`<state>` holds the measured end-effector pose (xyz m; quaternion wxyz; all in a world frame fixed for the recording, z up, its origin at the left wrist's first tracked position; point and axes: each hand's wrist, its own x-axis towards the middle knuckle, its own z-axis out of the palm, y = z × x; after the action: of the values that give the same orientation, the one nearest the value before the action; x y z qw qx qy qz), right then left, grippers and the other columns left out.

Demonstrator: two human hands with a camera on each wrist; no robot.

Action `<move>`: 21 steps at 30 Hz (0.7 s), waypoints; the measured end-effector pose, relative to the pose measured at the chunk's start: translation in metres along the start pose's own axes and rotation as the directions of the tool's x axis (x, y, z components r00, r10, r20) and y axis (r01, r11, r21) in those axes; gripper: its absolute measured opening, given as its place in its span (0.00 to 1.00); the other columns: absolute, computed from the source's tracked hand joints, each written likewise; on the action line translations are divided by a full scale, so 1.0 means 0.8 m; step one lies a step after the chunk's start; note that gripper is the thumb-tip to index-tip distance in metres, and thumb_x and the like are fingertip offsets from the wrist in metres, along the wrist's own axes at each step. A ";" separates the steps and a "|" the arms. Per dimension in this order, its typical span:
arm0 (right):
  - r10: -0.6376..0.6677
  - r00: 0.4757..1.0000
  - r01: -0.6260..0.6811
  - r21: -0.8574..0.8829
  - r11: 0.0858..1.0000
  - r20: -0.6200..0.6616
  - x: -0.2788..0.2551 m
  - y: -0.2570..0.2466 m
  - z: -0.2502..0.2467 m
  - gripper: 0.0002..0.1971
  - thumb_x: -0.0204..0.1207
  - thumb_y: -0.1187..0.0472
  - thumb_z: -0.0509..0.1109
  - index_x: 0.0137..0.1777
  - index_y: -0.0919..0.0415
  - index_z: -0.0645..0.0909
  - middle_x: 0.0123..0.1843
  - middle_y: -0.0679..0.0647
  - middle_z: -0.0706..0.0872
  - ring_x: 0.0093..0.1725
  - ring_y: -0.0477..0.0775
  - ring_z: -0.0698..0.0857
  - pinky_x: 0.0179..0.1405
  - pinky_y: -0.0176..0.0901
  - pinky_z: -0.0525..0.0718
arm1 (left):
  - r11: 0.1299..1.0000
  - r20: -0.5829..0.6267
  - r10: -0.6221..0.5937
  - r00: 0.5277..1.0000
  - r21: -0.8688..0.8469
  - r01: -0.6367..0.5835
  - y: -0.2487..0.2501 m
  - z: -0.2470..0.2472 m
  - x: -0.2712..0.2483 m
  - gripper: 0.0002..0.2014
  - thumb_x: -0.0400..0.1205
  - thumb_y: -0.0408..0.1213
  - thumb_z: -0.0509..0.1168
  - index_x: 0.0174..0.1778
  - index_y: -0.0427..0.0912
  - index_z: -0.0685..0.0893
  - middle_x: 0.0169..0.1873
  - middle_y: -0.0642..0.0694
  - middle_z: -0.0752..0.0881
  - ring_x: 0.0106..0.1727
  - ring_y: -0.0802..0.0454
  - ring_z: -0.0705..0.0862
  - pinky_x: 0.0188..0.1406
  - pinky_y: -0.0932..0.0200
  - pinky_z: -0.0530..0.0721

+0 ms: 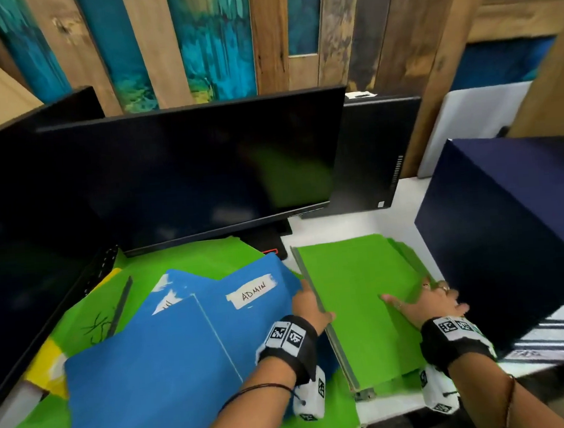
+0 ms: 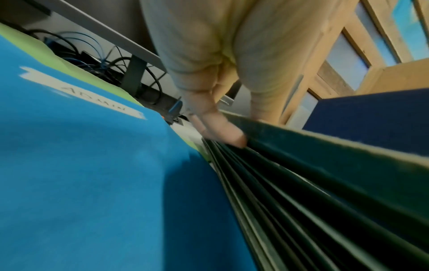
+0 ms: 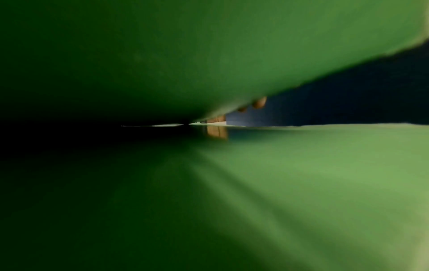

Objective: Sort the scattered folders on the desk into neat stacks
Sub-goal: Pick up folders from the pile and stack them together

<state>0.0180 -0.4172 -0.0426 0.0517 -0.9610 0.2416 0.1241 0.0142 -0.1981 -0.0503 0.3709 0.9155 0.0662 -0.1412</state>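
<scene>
A bundle of green folders sits at the centre right of the white desk, raised slightly over other green folders. My left hand pinches its left edge, thumb on top and fingers along the side under the top folder. My right hand holds the right edge with its thumb on top. Its fingertips curl under the lifted green folder. To the left, blue folders lie scattered, one labelled ADMIN, over green ones and a yellow one.
Two dark monitors stand close behind the folders, with a black computer tower to their right. A large navy box rises right beside my right hand. Cables lie under the monitor. The desk's front edge is near my wrists.
</scene>
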 end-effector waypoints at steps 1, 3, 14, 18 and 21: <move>0.008 1.000 -0.008 -0.016 1.000 0.018 0.003 0.004 0.000 0.56 0.59 0.17 0.53 0.80 0.58 0.60 0.80 0.62 0.63 0.79 0.65 0.61 0.75 0.66 0.61 | 0.999 0.020 0.010 1.000 0.034 -0.011 0.003 0.006 0.001 0.45 0.71 0.42 0.76 0.78 0.32 0.58 0.70 0.36 0.76 0.71 0.41 0.76 0.70 0.54 0.76; 0.024 0.998 -0.023 -0.017 1.000 0.058 0.007 0.010 0.001 0.52 0.62 0.19 0.55 0.80 0.55 0.61 0.80 0.61 0.62 0.79 0.65 0.60 0.76 0.64 0.61 | 0.995 0.073 0.012 0.997 0.096 -0.019 0.007 0.016 0.001 0.48 0.72 0.46 0.74 0.80 0.32 0.54 0.74 0.35 0.69 0.74 0.40 0.71 0.74 0.53 0.72; -0.346 0.931 0.361 -0.143 0.921 0.119 0.012 -0.005 -0.010 0.19 0.83 0.51 0.59 0.72 0.51 0.75 0.71 0.58 0.79 0.67 0.57 0.81 0.67 0.48 0.79 | 0.982 0.321 0.065 0.945 0.146 -0.117 -0.021 -0.020 0.001 0.53 0.72 0.57 0.70 0.82 0.41 0.43 0.81 0.37 0.52 0.82 0.42 0.56 0.82 0.51 0.59; -0.389 0.855 0.458 -0.147 0.877 0.343 0.011 0.005 -0.002 0.34 0.80 0.42 0.60 0.83 0.54 0.54 0.83 0.60 0.59 0.80 0.60 0.65 0.78 0.49 0.66 | 0.974 0.250 0.078 0.965 0.187 -0.127 -0.008 0.026 -0.007 0.56 0.72 0.50 0.73 0.81 0.47 0.34 0.82 0.38 0.37 0.83 0.37 0.44 0.82 0.43 0.54; -0.366 0.777 0.456 -0.057 0.888 0.513 0.005 0.017 -0.005 0.42 0.79 0.38 0.57 0.84 0.55 0.40 0.84 0.61 0.37 0.84 0.64 0.44 0.82 0.58 0.52 | 0.892 0.334 0.160 0.929 0.354 -0.281 -0.008 0.035 -0.003 0.42 0.76 0.48 0.68 0.81 0.61 0.49 0.80 0.44 0.27 0.80 0.37 0.29 0.80 0.33 0.40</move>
<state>0.0158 -0.4319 -0.0404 0.0509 -0.9279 -0.0079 0.3692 0.0046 -0.2128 -0.0729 0.1974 0.9413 -0.1255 -0.2433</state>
